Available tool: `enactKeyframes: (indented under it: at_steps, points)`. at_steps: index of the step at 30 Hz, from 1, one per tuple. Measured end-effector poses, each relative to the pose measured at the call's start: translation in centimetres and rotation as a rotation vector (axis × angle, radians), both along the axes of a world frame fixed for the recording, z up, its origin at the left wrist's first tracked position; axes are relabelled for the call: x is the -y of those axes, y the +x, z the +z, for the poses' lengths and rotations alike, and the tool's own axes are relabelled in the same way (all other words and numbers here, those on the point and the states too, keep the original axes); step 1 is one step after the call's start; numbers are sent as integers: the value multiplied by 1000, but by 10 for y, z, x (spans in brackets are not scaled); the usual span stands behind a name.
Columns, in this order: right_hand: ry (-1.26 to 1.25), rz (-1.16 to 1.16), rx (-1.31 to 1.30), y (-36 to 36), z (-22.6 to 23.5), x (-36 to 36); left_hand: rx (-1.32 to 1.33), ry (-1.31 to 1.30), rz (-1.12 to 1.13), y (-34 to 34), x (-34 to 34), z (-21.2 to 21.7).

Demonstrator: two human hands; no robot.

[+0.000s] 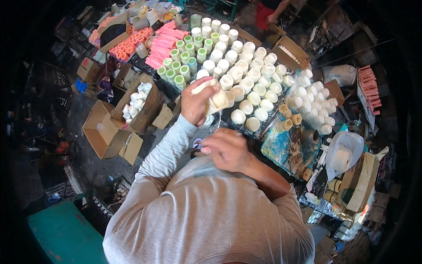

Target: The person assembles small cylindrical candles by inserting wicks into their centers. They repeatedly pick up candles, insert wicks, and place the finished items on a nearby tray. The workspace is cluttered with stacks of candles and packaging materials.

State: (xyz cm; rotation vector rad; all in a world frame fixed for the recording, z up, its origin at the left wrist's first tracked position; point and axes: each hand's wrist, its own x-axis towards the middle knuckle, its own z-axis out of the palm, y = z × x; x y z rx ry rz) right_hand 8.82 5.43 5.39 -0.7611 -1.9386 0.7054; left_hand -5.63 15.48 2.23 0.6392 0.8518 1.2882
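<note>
Head view: a person in a grey long-sleeved top works before rows of cream-white, round, waxy-looking cups [246, 83].
Left hand: clasped around a cream, block-like, waxy-looking piece [217, 103], tilted above the near cups.
White thin string [220, 119]: hangs below the piece, toward the right hand [226, 149].
Right hand: blurred, fingers curled, apart from the piece; whether they pinch anything cannot be told.
Step in hand: seemingly handling the string while the left hand steadies the piece.
Next move: likely calls for a firm left hold and careful right fingertips, clear of the cups.
</note>
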Motion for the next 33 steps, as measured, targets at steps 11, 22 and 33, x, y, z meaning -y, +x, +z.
enactKeyframes:
  at_steps: [11,22,33]
  points:
    - [-571,-253,-71,45,-11,-51,-568,503,-421,-12,24,4]
    - [-313,-507,-14,35,-13,-27,-832,831,-498,0,30,-17]
    - [-828,-750,-149,71,-45,42,203,-246,-450,29,3,-46]
